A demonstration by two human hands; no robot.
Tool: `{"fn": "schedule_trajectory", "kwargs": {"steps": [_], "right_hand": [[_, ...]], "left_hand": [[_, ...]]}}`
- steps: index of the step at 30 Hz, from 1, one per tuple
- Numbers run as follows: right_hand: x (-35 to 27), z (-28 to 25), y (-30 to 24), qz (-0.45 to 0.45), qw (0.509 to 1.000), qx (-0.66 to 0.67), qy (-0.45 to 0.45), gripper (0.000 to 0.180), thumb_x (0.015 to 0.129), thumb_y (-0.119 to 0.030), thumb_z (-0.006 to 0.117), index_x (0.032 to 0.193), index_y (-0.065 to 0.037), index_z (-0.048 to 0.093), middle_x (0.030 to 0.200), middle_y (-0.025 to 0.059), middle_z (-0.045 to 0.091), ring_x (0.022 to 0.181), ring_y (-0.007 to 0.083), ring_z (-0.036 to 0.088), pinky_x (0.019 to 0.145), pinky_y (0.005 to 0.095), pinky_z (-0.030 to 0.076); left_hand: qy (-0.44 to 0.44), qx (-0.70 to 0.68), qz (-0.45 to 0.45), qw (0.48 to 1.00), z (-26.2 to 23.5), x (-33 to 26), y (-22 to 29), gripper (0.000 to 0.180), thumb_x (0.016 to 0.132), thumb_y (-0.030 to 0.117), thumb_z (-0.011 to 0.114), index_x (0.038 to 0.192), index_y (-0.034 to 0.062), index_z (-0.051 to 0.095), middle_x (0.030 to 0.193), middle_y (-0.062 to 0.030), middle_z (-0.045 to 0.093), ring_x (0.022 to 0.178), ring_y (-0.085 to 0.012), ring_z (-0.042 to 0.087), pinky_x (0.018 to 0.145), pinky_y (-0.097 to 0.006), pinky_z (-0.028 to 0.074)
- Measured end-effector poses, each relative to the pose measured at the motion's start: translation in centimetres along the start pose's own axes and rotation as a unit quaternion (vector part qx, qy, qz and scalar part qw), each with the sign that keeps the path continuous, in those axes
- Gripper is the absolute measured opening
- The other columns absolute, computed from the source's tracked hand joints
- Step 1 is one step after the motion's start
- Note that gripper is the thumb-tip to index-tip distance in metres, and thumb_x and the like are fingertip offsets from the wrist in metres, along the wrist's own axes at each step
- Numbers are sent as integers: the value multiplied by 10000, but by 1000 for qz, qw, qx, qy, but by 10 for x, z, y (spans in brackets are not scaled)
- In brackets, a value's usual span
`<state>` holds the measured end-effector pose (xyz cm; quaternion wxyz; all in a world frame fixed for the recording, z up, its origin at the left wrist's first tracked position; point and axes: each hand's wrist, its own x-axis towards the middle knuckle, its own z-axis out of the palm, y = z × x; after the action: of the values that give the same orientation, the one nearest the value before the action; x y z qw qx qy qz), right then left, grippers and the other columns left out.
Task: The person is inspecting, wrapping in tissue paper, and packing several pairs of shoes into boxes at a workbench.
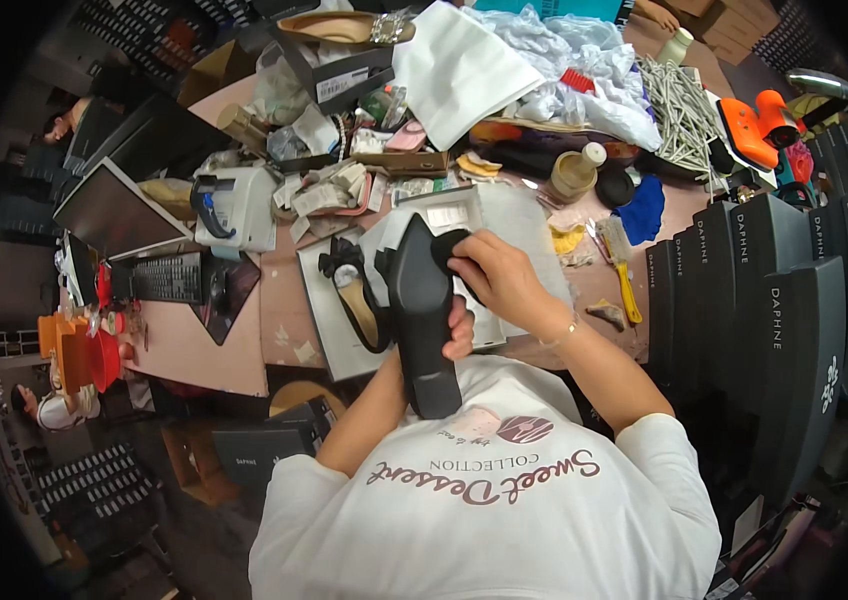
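My left hand grips a black shoe around its side, with the dark sole turned up toward me and the pointed toe away from me. My right hand pinches a round, soft black pad close by the toe's right edge; whether it touches the shoe I cannot tell. Beneath them lies an open shoe box with a pale inside. In its left part rests a second black shoe, with a bow and a beige insole.
Stacked dark shoe boxes rise at my right. Beyond the work lie a glue bottle, a blue cloth and a yellow-handled brush. A label printer and a keyboard stand to the left. Clutter covers the table's far side.
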<state>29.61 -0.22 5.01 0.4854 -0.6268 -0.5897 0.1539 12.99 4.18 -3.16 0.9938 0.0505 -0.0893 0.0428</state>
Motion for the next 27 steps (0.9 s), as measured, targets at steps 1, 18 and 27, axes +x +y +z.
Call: {"fn": "schedule_trajectory", "kwargs": {"steps": [1,18,27], "right_hand": [[-11,1,-13,14,999,45,-22,120,788,-87,676,889,-53,620,785,68,574,672,256,573,605,354,463],[-64,-3,-34,-153,965,-17,-214,200,710,-123,696,903,-92,653,896,58,595,831,247,582,704,335,454],[-56,-58,41,93,990,-95,-46,607,838,-244,667,1318,29,416,1221,248,529,1056,349,555,890,369,444]], "left_hand": [[4,-17,26,999,-4,-9,3,355,920,379,437,889,32,502,820,-93,518,574,-192,510,558,-320,376],[22,20,148,989,-11,-19,27,235,914,246,465,882,13,453,809,-96,483,597,-179,476,595,-302,378],[460,265,210,821,35,-2,31,317,945,163,478,1244,57,473,1171,-110,569,1038,-238,582,887,-380,485]]}}
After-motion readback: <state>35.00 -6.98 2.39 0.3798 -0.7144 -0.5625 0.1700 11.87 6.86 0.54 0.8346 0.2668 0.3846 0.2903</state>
